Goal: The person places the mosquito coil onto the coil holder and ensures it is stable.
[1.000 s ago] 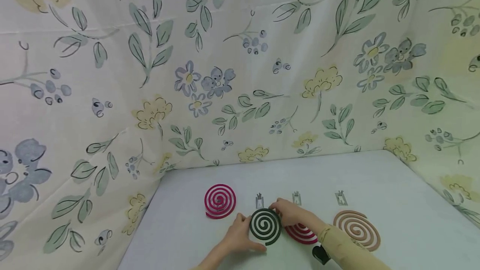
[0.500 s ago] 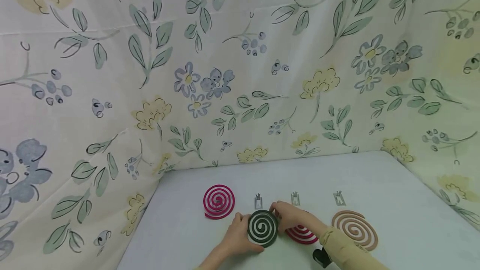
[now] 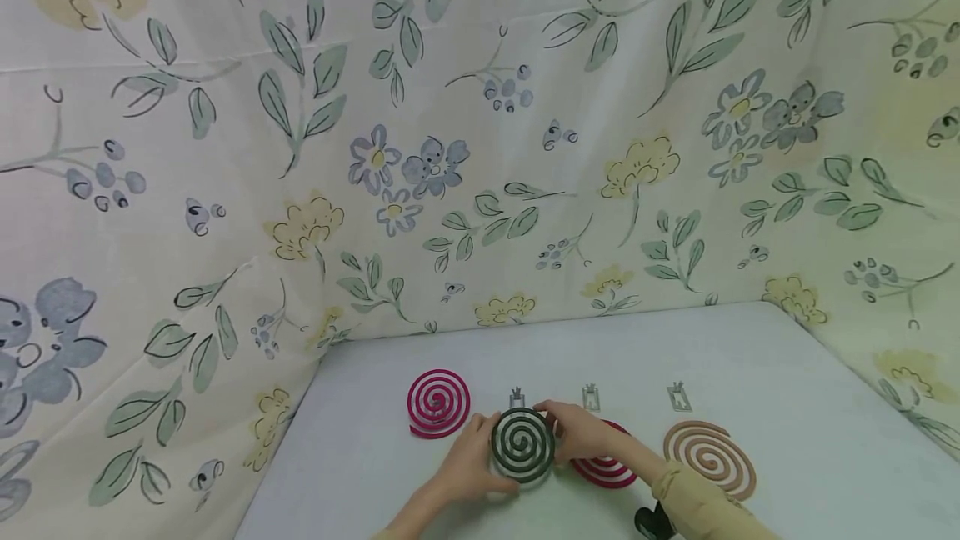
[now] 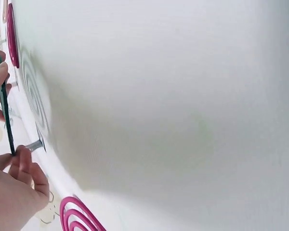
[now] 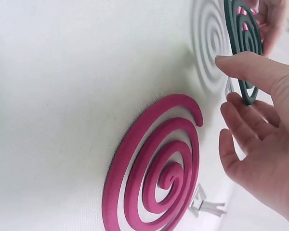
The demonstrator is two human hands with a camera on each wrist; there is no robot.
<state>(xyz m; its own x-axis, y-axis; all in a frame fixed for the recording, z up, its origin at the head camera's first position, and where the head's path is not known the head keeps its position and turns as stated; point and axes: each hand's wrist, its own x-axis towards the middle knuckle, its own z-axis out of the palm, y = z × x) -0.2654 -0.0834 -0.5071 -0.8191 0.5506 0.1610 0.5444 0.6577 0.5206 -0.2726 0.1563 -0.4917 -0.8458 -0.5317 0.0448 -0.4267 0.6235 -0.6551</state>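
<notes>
Gripping a dark green spiral coil [image 3: 522,443] above a white table [image 3: 345,440], a person's left hand [image 3: 471,463] pinches the rim at about nine o'clock as the right hand [image 3: 583,432] holds it near two, fingers drawn narrow on the edge. The coil's shadow falls on the tabletop. Around it, a small metal stand [image 3: 517,397] stands just beyond at twelve o'clock, one magenta coil [image 3: 438,401] lies at ten, another magenta coil [image 5: 169,179] at three, and a tan coil [image 3: 709,462] farther out.
</notes>
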